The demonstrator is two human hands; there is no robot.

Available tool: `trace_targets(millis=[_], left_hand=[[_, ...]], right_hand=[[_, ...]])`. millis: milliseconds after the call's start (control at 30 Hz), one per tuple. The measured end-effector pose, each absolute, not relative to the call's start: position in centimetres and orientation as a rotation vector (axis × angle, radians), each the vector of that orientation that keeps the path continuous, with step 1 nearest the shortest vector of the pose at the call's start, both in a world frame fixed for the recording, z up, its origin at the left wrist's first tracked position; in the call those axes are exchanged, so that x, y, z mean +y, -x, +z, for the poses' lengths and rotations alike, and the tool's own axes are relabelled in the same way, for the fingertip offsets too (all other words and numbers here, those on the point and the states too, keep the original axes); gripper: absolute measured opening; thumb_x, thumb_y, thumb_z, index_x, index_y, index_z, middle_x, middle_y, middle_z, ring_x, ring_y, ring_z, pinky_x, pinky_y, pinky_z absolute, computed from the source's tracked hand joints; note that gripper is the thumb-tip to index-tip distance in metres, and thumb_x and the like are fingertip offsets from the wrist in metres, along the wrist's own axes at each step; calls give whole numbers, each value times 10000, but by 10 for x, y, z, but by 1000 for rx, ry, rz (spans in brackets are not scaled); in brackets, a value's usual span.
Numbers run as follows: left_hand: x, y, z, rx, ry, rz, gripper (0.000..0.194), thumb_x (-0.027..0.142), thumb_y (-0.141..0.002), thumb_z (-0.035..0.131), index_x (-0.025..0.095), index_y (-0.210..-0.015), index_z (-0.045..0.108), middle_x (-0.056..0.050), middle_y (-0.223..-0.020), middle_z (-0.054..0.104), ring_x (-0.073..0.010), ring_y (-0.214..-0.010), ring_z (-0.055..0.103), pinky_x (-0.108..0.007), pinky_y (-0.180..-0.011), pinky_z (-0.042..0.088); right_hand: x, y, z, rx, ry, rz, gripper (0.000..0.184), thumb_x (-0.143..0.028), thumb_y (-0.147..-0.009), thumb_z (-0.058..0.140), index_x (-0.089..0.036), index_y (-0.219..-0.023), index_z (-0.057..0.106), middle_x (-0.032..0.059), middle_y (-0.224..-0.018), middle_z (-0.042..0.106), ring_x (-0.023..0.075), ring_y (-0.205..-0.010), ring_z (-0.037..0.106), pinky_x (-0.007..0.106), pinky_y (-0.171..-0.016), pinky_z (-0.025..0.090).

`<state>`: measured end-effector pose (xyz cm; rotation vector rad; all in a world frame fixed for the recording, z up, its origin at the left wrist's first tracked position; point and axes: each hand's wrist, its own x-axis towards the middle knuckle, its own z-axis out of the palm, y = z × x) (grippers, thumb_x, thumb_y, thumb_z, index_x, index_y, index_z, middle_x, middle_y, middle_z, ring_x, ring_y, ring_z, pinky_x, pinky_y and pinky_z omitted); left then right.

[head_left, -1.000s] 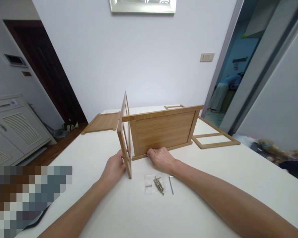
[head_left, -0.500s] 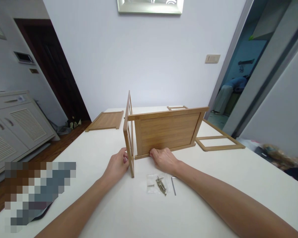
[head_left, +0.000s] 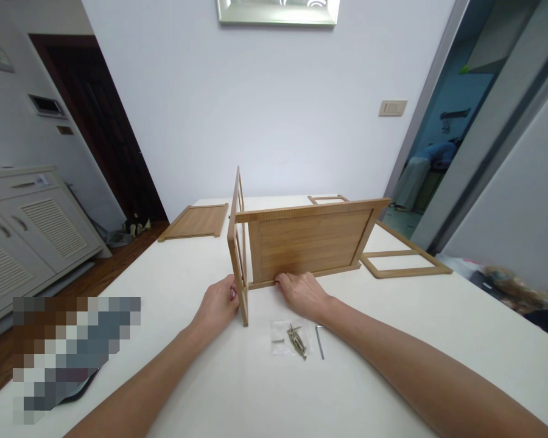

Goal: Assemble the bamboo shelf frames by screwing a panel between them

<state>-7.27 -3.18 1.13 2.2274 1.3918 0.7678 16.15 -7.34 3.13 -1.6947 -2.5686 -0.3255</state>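
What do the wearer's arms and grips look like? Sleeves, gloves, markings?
Left forearm and right forearm: bare as far as shown, no sleeves, watch, bracelet or cables. Left grip and right grip: ordinary human hands, no gloves. No visible markings; both are partly hidden, so rings can't be ruled out.

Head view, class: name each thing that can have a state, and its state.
Left frame: standing on edge
Middle panel: standing on edge
Left panel: lying flat
Right frame: lying flat
Left hand: fingers curled at left frame
Right hand: fingers at middle panel's bottom rail
Bag: lying flat
Screws: heaped, one apart
Hex key: lying flat
Cupboard doors: shut
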Motion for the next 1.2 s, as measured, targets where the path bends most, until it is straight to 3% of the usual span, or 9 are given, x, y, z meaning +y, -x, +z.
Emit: trace_targets(millis=[300, 700, 933, 1200], left_hand=[[-34, 72, 14, 1390, -2214, 779, 136, 83, -721, 513, 219, -716, 514, -12, -833, 694, -200, -854, 677, -282, -713, 490], [-33, 72, 10, 1391, -2231, 797, 113, 106, -752, 503, 217, -757, 524, -22, -855, 690, -191, -816, 670, -279, -692, 484], [-35, 71, 13, 1403, -2216, 809, 282, 85, -750, 508, 202, -994, 586, 13, -794, 681, -154, -659, 624, -262, -633, 465], [-37, 71, 18, 1387, -2227, 821, 357, 101, -789, 532, 189, -1133, 573, 1, -792, 686, -170, -710, 639, -264, -649, 459]], right_hand=[[-74, -158, 37, -2584, 1749, -325, 238, -159, -979, 316, -123, -1016, 548, 147, -904, 707, 211, -739, 663, 280, -606, 397], [-74, -161, 33, -2569, 1716, -307, 233, -196, -973, 349, -122, -1030, 563, 117, -911, 723, 211, -754, 669, 279, -596, 357], [-73, -164, 31, -2542, 1695, -308, 215, -211, -971, 370, -138, -1026, 566, 98, -872, 734, 197, -714, 670, 278, -571, 322], [-70, -164, 26, -2491, 1641, -334, 190, -193, -967, 392, -137, -1004, 570, 85, -872, 746, 183, -711, 672, 272, -554, 295]])
